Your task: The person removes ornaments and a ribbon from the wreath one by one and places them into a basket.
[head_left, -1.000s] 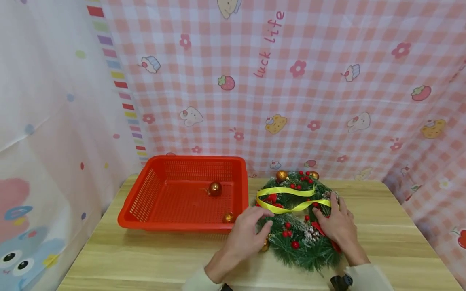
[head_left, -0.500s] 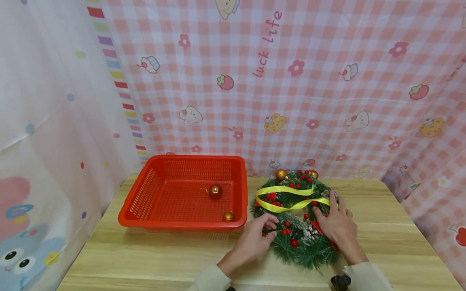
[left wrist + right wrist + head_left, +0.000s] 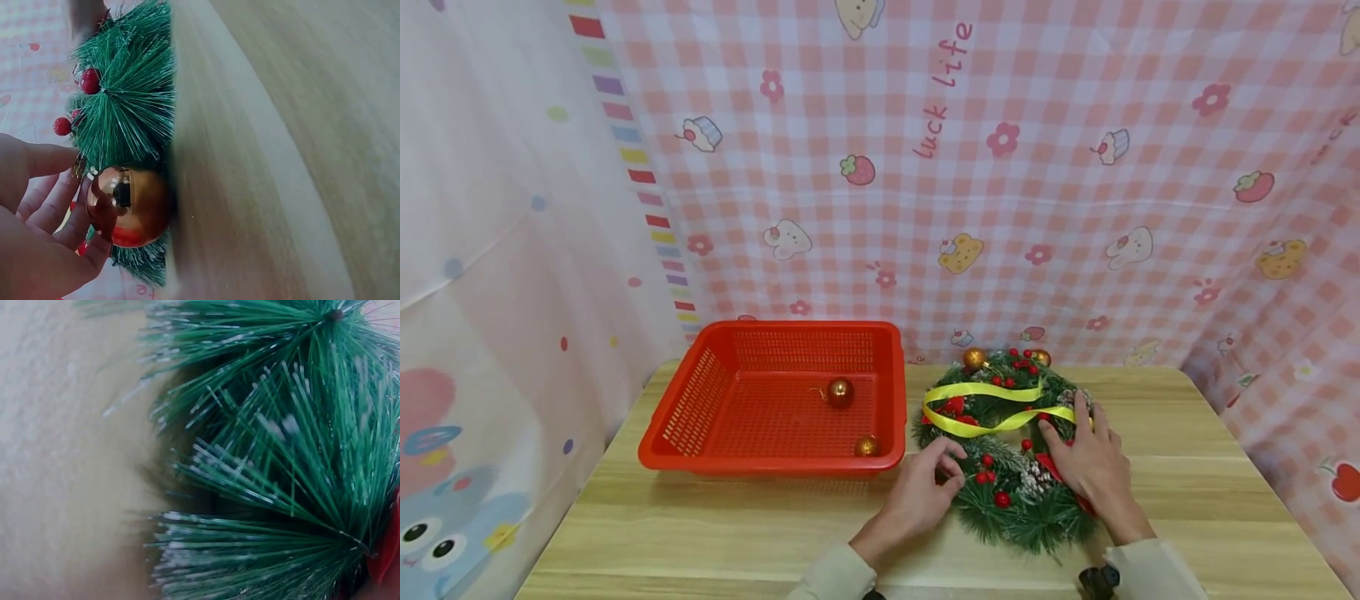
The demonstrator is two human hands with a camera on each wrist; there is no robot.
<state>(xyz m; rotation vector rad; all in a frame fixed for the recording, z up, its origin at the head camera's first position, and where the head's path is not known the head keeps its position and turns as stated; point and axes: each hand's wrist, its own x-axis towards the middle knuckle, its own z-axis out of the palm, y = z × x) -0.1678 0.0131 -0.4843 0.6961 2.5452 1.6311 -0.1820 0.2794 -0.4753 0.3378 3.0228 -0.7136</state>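
A green wreath point(image 3: 1037, 521) with red berries, pinecones and a yellow ribbon point(image 3: 958, 431) lies flat on the table. At its left side my left hand point(image 3: 921, 492) pinches the cap and gold cord of a shiny gold Christmas ball point(image 3: 134, 209) between thumb and fingers. The ball hangs against the pine needles in the left wrist view; in the head view the hand hides it. My right hand point(image 3: 1093, 467) rests on the wreath's right side, fingers extended over it. The right wrist view holds mostly pine needles point(image 3: 281, 456), with that hand's fingers out of sight.
Left of the wreath stands a red plastic basket point(image 3: 677, 458). Inside it lie a shiny copper-coloured ball point(image 3: 840, 392) and a glittery gold ball point(image 3: 867, 446). Two gold balls, one of them a glittery ball point(image 3: 974, 359), sit at the wreath's far edge. A checked cloth point(image 3: 880, 208) hangs behind the table.
My left hand has moved right and a little up, against the wreath's left edge, bringing the gold ball with it. My right hand has stayed on the wreath.
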